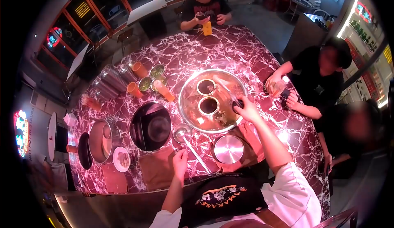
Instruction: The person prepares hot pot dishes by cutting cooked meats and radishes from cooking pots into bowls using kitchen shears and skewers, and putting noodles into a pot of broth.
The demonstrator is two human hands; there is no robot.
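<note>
My right hand is closed on the dark handle of what look like metal tongs, reaching over the large round pot. The pot holds broth with pieces of food, and two round cups of dark liquid stand in it. A pale long piece of food lies by the tips of the tongs. My left hand is loosely curled above the table with nothing visible in it, just left of the ladle. Near my right forearm a round metal lid or pan lies on a brown cloth.
Left of the pot are a black pan, a deep steel pot, a white plate, orange cups, green-filled bowls and stacked metal cups. Other people sit at the marbled table's far and right sides.
</note>
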